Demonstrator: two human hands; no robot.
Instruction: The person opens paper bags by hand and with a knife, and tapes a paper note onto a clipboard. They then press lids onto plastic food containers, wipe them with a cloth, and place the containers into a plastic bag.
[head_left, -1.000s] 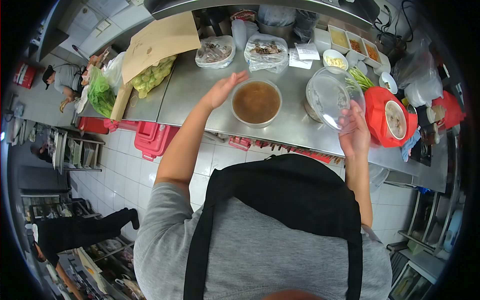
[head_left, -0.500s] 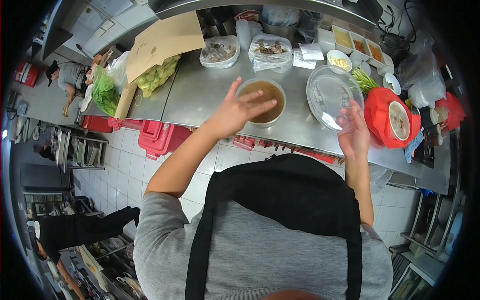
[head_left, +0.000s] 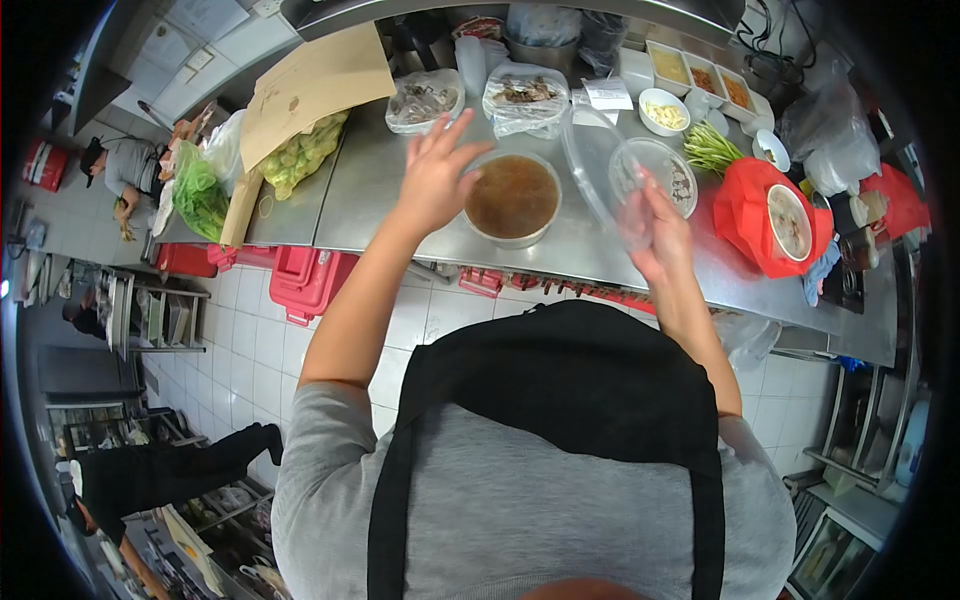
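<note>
A round clear tub of brown broth (head_left: 513, 198) stands uncovered near the counter's front edge. My left hand (head_left: 437, 178) hovers just left of it, with its fingers spread and nothing in them. On the other side, my right hand (head_left: 660, 232) grips a clear round plastic lid (head_left: 588, 172) by its edge. The lid is tilted almost on edge, between the broth tub and a smaller round clear container (head_left: 672, 180) that lies on the counter behind it.
A red plastic bag around a bowl (head_left: 790, 225) sits at the right. Behind are green stalks (head_left: 712, 150), a bowl of pale pieces (head_left: 664, 112), bagged containers (head_left: 527, 98) and paper slips (head_left: 607, 94). Cardboard (head_left: 318, 92) covers a bag of green produce at left. Another person (head_left: 130, 165) works far left.
My right hand has carried the lid left toward the broth tub, turning it from nearly flat to steeply tilted. My left hand has moved off from over the broth, up and left.
</note>
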